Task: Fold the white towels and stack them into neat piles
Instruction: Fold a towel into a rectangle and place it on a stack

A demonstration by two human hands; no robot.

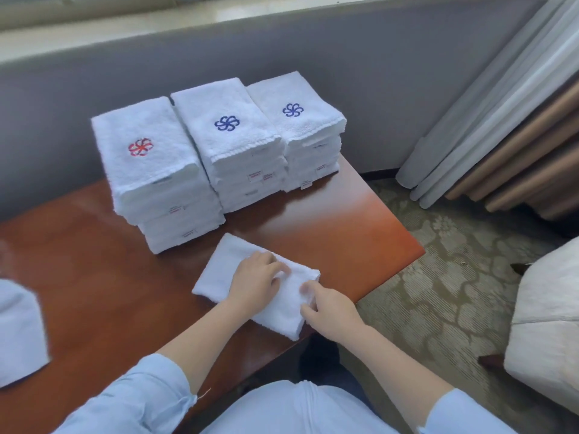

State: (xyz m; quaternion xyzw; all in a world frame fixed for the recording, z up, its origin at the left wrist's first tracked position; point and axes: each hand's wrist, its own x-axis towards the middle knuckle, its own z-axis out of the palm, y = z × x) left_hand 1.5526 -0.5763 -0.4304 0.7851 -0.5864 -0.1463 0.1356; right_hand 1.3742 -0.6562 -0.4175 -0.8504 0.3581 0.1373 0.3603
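Likely a hotel room: logo-embroidered towel stacks (232, 142), layered curtains (501, 120), patterned carpet (438, 277).

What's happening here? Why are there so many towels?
A person is folding a small white towel on the brown table. The left hand presses down on its middle, and the right hand seems to pinch its near edge. Behind it, three piles of folded towels stand side by side: the left pile has a red flower mark on top, the middle pile and right pile blue ones. More white cloth lies at the table's left edge.
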